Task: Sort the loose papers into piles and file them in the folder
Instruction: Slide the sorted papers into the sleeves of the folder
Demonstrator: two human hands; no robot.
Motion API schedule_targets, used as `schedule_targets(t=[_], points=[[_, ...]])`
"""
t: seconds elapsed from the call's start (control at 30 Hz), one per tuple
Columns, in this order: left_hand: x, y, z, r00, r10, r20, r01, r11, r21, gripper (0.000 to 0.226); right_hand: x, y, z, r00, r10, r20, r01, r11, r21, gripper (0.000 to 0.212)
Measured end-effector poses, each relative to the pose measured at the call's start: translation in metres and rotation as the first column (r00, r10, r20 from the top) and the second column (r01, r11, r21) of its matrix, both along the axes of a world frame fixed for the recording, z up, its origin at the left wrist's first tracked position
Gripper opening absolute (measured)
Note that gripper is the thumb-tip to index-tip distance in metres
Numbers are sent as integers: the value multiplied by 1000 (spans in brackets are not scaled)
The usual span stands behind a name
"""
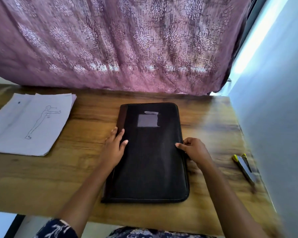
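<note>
Your black folder [150, 152] lies closed and flat in the middle of the wooden bench [76, 169], its long side running away from you, with a pale rectangular patch on the far half of its cover. Your left hand [113, 148] rests on the folder's left edge, the fingers [121, 134] straight and slightly spread, pointing away from you. Your right hand [194, 150] is at the folder's right edge: its fingers are curled and, with the thumb on the cover, they pinch that edge. Whether they hold a zip pull there, you cannot tell.

The loose papers [29, 124] sit in one stack at the far left of the bench, well apart from the folder. The top sheet shows a line drawing of a standing figure. A yellow and grey stapler [244, 167] lies near the bench's right edge, beside the pale wall [273, 117]. A purple patterned curtain [127, 40] hangs behind the bench.
</note>
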State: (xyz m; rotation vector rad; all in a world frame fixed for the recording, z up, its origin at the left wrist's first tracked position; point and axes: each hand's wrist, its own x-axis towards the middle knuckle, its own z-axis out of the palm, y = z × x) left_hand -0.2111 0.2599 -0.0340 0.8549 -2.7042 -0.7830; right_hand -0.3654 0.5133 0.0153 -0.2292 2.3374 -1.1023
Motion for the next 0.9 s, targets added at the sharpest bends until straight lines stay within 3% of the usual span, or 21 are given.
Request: schedule_targets(t=[0.13,0.23,0.33,0.4,0.47,0.6,0.67,0.77,0.83,0.9], points=[[1,11,24,1000,-6,-5,7,930,368,65,10,-10,48,995,58,82,-26,939,-342,25],[7,20,72,983,-165,-84,183,794,580,83,32,-37,73,974,204,103,-114,824,-555,38],[22,24,123,921,-274,-278,391,662,639,71,64,-76,80,941,302,152,-124,727,-676,59],[36,19,152,891,-268,-365,448,639,625,73,87,-100,77,940,321,114,-146,683,-716,60],[51,8,174,889,-166,-426,430,620,656,74,117,-123,77,947,321,9,-228,690,-687,53],[86,-36,201,900,-69,-431,398,534,746,49,164,-172,83,929,306,-206,-367,710,-601,62],[103,-70,208,915,-95,-392,374,561,738,39,180,-199,87,897,286,-337,-427,756,-495,61],[121,-114,205,936,-70,-345,317,590,742,51,191,-231,86,796,332,-506,-489,845,-215,59],[133,-136,197,940,-47,-337,293,615,732,52,201,-252,82,737,399,-545,-502,863,-48,62],[144,-150,185,941,-2,-338,263,634,727,52,212,-269,77,764,443,-468,-526,849,-54,65]])
